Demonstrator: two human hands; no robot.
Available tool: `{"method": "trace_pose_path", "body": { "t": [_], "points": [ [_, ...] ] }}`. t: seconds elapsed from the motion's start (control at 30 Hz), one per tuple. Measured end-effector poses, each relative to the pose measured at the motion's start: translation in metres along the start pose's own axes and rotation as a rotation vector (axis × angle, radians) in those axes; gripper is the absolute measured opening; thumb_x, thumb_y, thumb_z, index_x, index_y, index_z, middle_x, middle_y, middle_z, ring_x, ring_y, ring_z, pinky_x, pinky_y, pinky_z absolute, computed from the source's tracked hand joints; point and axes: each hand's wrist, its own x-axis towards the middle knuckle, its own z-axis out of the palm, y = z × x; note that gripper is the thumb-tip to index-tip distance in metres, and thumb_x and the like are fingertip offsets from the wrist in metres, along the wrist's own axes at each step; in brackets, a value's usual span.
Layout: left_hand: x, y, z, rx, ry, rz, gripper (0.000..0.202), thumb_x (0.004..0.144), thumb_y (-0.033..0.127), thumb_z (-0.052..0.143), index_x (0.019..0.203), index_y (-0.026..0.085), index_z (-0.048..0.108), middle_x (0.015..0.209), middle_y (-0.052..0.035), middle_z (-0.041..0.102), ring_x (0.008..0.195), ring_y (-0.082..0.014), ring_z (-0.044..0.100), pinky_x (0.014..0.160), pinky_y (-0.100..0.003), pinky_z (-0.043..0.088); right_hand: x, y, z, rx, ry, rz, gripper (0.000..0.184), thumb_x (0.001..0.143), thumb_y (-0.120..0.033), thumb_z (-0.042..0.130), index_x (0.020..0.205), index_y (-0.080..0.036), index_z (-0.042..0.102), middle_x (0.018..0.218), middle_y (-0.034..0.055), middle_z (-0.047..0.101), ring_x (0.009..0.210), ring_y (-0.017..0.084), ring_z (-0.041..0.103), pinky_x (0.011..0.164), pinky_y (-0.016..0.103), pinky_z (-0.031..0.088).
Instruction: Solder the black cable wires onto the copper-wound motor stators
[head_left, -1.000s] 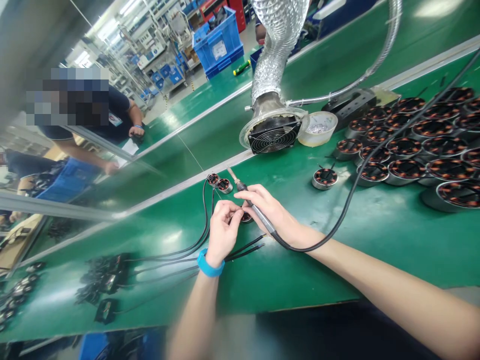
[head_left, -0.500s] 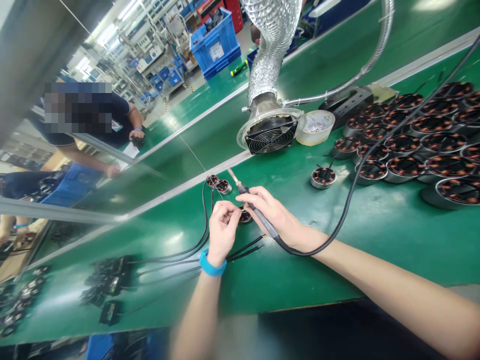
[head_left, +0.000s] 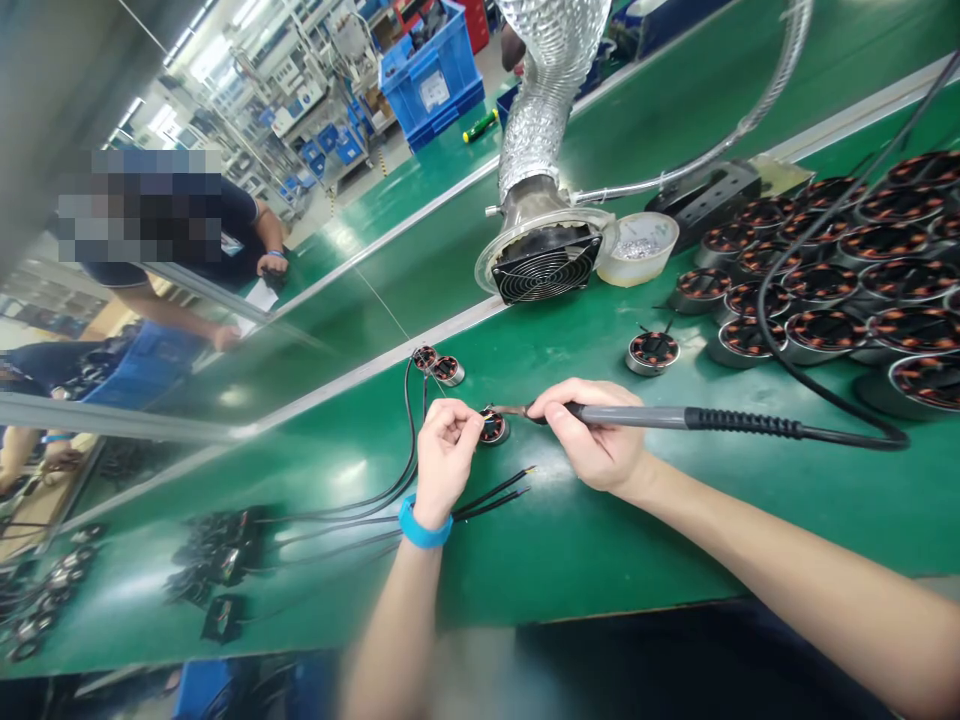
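Green bench top (head_left: 570, 560) underlies everything: the left hand (head_left: 445, 455) pinches a thin wire (head_left: 487, 417) at one copper-wound stator (head_left: 495, 430) lying between the hands, and the right hand (head_left: 596, 440) is closed around one soldering iron (head_left: 637, 417), its tip at that stator. Beyond sit two paired stators (head_left: 449, 371), a lone stator (head_left: 652, 352) and a crowded group (head_left: 821, 283) crossed by the iron's cord (head_left: 855, 436); farther, one extractor fan (head_left: 546, 272) blocks the view behind, beside one bowl (head_left: 637, 273).

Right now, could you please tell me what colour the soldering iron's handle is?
The soldering iron's handle is mainly grey, showing best in the head view.
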Motion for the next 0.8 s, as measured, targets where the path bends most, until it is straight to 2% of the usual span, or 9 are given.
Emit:
{"method": "trace_pose_path", "body": {
  "t": [0.3, 0.57, 0.8],
  "points": [
    [-0.0011, -0.0002, -0.0014, -0.011, -0.002, -0.010, 0.019, 0.087, 0.027, 0.069, 0.073, 0.015, 0.062, 0.088, -0.0027, 0.051, 0.069, -0.0099, 0.050, 0.058, -0.022, 0.041, -0.0025, 0.0031, 0.0022, 0.035, -0.084, 0.023, 0.017, 0.089, -0.017, 0.053, 0.078, -0.021, 0.065, 0.067, -0.0019, 0.070, 0.054, 0.013, 0.062, 0.053, 0.026, 0.047],
    [0.0001, -0.0022, -0.0010, -0.011, 0.004, -0.008, 0.019, 0.086, 0.027, 0.069, 0.073, 0.015, 0.063, 0.089, -0.0031, 0.052, 0.070, -0.0101, 0.051, 0.058, -0.022, 0.041, -0.0019, 0.0025, 0.0033, 0.063, -0.101, 0.028, 0.017, 0.088, -0.015, 0.053, 0.078, -0.022, 0.065, 0.067, -0.0025, 0.069, 0.053, 0.012, 0.061, 0.053, 0.025, 0.048],
    [-0.0009, -0.0033, -0.0001, -0.045, 0.003, -0.012, 0.020, 0.087, 0.028, 0.069, 0.074, 0.015, 0.062, 0.090, -0.0028, 0.051, 0.065, -0.0084, 0.049, 0.055, -0.022, 0.040, -0.0035, 0.0016, 0.0026, 0.059, 0.007, 0.101, 0.019, 0.089, -0.017, 0.054, 0.075, -0.021, 0.067, 0.066, -0.0010, 0.069, 0.054, 0.013, 0.061, 0.052, 0.026, 0.047]
  ]
}}
